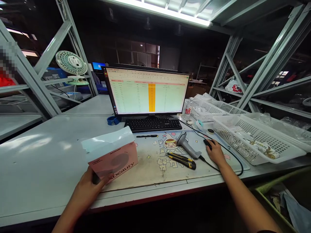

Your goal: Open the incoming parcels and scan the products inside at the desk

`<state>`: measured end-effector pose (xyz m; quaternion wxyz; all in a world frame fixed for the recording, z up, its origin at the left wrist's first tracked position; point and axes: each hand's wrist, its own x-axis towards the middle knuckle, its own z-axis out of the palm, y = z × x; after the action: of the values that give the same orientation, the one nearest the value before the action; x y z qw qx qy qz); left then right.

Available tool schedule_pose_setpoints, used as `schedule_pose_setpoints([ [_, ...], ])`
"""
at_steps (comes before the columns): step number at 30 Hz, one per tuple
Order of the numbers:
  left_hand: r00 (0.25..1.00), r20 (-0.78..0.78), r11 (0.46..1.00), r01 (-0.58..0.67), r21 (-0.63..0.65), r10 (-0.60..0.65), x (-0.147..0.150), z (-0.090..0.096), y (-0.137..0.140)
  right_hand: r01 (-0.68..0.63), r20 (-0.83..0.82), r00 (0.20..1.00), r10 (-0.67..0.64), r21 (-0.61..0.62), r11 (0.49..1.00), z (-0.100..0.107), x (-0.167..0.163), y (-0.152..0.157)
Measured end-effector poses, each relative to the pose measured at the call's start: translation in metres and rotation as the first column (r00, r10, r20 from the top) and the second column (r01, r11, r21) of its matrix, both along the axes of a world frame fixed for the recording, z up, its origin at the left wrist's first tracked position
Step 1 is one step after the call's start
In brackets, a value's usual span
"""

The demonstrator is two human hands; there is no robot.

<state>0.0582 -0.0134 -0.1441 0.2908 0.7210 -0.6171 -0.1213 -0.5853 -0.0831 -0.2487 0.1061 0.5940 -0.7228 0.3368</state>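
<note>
My left hand grips a pink box by its lower left side, thumb across the front. The box is tilted, with dark "beauty" lettering on it. A pale sheet or bag shows above and behind it; I cannot tell whether it is attached. On the right, my right hand is closed over a black computer mouse on the desk mat. Between the hands lie a grey barcode scanner and a yellow and black box cutter.
A monitor showing a spreadsheet stands behind the keyboard. Near it lie a black pen and a roll of blue tape. White perforated baskets line the right side. The scanner's cable loops around the mouse hand.
</note>
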Motion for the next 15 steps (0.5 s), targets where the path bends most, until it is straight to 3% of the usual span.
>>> schedule_pose_setpoints([
  [7, 0.998, -0.059, 0.999, 0.002, -0.045, -0.004, -0.004, 0.001, 0.003, -0.011, 0.001, 1.0, 0.011, -0.002, 1.0, 0.001, 0.0, 0.0],
  [15, 0.99, -0.134, 0.997, 0.026, -0.072, -0.036, -0.012, 0.004, 0.006, -0.119, -0.028, 0.993, 0.117, -0.047, 0.992, -0.011, -0.011, -0.004],
])
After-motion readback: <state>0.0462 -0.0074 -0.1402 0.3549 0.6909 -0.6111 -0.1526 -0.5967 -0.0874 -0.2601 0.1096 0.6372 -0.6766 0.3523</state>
